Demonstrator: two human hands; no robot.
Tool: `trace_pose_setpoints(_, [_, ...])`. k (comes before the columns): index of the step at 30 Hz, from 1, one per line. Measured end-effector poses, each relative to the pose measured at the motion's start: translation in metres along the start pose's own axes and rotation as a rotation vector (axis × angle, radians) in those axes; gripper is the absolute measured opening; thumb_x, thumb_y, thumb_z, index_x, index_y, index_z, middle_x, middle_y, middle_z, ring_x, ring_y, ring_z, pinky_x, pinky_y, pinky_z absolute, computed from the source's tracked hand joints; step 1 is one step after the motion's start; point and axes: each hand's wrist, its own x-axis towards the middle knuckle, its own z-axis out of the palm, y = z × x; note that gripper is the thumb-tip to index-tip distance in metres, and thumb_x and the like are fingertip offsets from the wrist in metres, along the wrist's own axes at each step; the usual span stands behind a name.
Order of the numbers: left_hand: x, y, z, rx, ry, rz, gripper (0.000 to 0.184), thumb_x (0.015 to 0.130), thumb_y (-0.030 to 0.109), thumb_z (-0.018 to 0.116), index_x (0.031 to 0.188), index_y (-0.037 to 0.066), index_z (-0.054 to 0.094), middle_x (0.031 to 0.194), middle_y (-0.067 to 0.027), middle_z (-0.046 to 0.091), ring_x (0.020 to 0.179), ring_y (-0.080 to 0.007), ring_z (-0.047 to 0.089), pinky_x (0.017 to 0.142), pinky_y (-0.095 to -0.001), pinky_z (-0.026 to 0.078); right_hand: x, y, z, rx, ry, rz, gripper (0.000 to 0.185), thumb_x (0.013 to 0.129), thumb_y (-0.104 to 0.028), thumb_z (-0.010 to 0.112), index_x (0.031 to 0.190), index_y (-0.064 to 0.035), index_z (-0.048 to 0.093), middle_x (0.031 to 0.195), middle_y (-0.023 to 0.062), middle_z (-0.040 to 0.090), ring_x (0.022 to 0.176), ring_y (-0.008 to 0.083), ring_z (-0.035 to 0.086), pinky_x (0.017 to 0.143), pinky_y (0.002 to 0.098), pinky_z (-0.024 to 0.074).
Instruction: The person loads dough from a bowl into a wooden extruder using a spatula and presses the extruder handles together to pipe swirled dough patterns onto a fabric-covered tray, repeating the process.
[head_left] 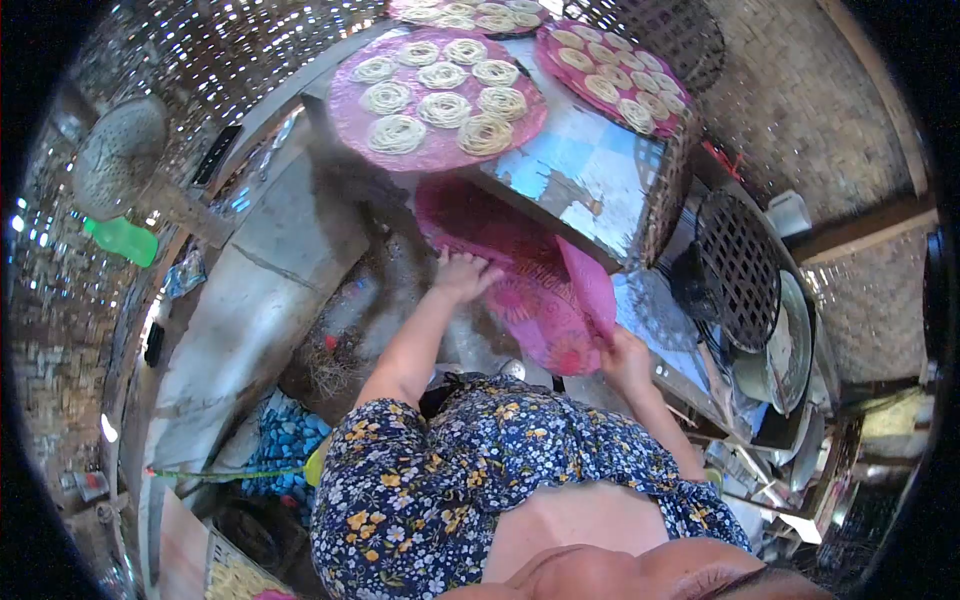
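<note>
Left hand (pixel 465 276): forearm extended forward from the body, back of hand upward, fingers laid along the left edge of the pink sheet (pixel 525 305). Whether this grip pinches the sheet cannot be told.

Right hand (pixel 627 360): arm extended forward, set nearer to the body than the left, fingers curled; the grip pinches the right edge of the sheet, which is folded upward there.

Sheet position: between the two hands, in front of the bench (pixel 590 165), its far end below the overhanging round pink mat (pixel 440 152). The mat carries coils of noodles (pixel 443 110).

Markings: the sheet bears flower prints and a dark band resembling lettering, too blurred to read.
</note>
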Motion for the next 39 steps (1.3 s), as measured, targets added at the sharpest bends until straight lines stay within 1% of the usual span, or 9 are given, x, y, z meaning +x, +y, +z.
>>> trace_pose_setpoints(11, [0.056, 0.09, 0.011, 0.148, -0.063, -0.003, 0.08, 0.086, 0.062, 0.018, 0.106, -0.002, 0.061, 0.123, -0.019, 0.05, 0.125, -0.0316, 0.034, 0.103, -0.0586, -0.003, -0.121, 0.123, -0.198, 0.517, 0.603, 0.568, 0.024, 0.081, -0.002, 0.055, 0.104, 0.0021, 0.059, 0.094, 0.0021, 0.062, 0.083, 0.0095, 0.054, 0.075, 0.024, 0.0429])
trace_pose_setpoints(15, [0.039, 0.1, 0.007, 0.057, 0.106, -0.109, 0.054, 0.091, 0.04, 0.03, 0.106, -0.002, 0.059, 0.116, -0.015, 0.055, 0.117, -0.032, 0.042, 0.101, -0.0622, 0.011, -0.154, 0.123, -0.256, 0.702, 0.749, 0.555, 0.027, 0.082, -0.002, 0.054, 0.108, 0.003, 0.057, 0.099, 0.0045, 0.061, 0.087, 0.0114, 0.056, 0.078, 0.0244, 0.0435])
trace_pose_setpoints(17, [0.064, 0.079, 0.019, 0.129, 0.011, -0.278, 0.049, 0.089, 0.037, 0.037, 0.119, 0.0, 0.048, 0.12, -0.0155, 0.051, 0.117, -0.0312, 0.041, 0.1, -0.0598, 0.02, -0.161, 0.148, -0.269, 0.794, 0.844, 0.557, 0.029, 0.083, -0.002, 0.054, 0.111, 0.0027, 0.055, 0.102, 0.0062, 0.061, 0.089, 0.0134, 0.057, 0.081, 0.0258, 0.0436])
trace_pose_setpoints(20, [0.126, -0.019, 0.102, -0.216, 0.453, -0.453, 0.059, 0.087, 0.043, 0.038, 0.128, 0.0, 0.038, 0.127, -0.0181, 0.044, 0.119, -0.0332, 0.038, 0.1, -0.0522, 0.024, -0.175, 0.181, -0.284, 0.968, 0.975, 0.554, 0.032, 0.084, -0.004, 0.053, 0.116, 0.0013, 0.052, 0.106, 0.0086, 0.06, 0.096, 0.0172, 0.057, 0.086, 0.0294, 0.0429])
trace_pose_setpoints(23, [0.095, 0.094, 0.021, 0.012, 0.481, -0.899, 0.066, 0.086, 0.049, 0.039, 0.127, -0.003, 0.039, 0.129, -0.0199, 0.042, 0.12, -0.0366, 0.036, 0.099, -0.0463, 0.029, -0.185, 0.25, -0.292, 1.115, 1.088, 0.509, 0.034, 0.085, -0.005, 0.051, 0.119, 0.0015, 0.049, 0.111, 0.0098, 0.057, 0.101, 0.0195, 0.054, 0.088, 0.0323, 0.0421])
trace_pose_setpoints(24, [0.125, 0.033, 0.069, 0.107, 0.512, -0.84, 0.069, 0.085, 0.048, 0.044, 0.127, -0.006, 0.036, 0.13, -0.0206, 0.04, 0.118, -0.0382, 0.037, 0.098, -0.0446, 0.031, -0.185, 0.27, -0.29, 1.16, 1.18, 0.575, 0.035, 0.086, -0.005, 0.05, 0.12, 0.0019, 0.047, 0.114, 0.0101, 0.055, 0.104, 0.0211, 0.052, 0.09, 0.0346, 0.0408])
trace_pose_setpoints(29, [0.033, 0.151, 0.023, -0.524, 1.247, -0.706, 0.061, 0.081, 0.026, 0.06, 0.125, -0.009, 0.035, 0.129, -0.0276, 0.036, 0.115, -0.0391, 0.039, 0.097, -0.0457, 0.032, -0.152, 0.349, -0.278, 1.298, 1.272, 0.629, 0.033, 0.085, -0.006, 0.052, 0.117, 0.0003, 0.05, 0.111, 0.0089, 0.056, 0.099, 0.0221, 0.054, 0.087, 0.0358, 0.0433])
trace_pose_setpoints(32, [0.015, 0.192, 0.025, -0.215, 1.523, -0.528, 0.057, 0.082, 0.018, 0.059, 0.126, -0.008, 0.033, 0.13, -0.0275, 0.034, 0.118, -0.0389, 0.037, 0.1, -0.0452, 0.03, -0.102, 0.363, -0.27, 1.282, 1.204, 0.705, 0.03, 0.084, -0.007, 0.054, 0.113, -0.0011, 0.053, 0.105, 0.0085, 0.058, 0.092, 0.0217, 0.056, 0.08, 0.0357, 0.046])
trace_pose_setpoints(39, [0.004, 0.347, -0.028, -0.49, 1.058, 0.233, 0.058, 0.082, 0.003, 0.052, 0.131, -0.005, 0.024, 0.13, -0.0202, 0.036, 0.122, -0.0299, 0.035, 0.103, -0.04, 0.026, -0.039, 0.405, -0.218, 0.493, 0.764, 0.831, 0.035, 0.073, -0.011, 0.061, 0.106, -0.0008, 0.057, 0.091, 0.0189, 0.063, 0.086, 0.0315, 0.06, 0.076, 0.0392, 0.0457])
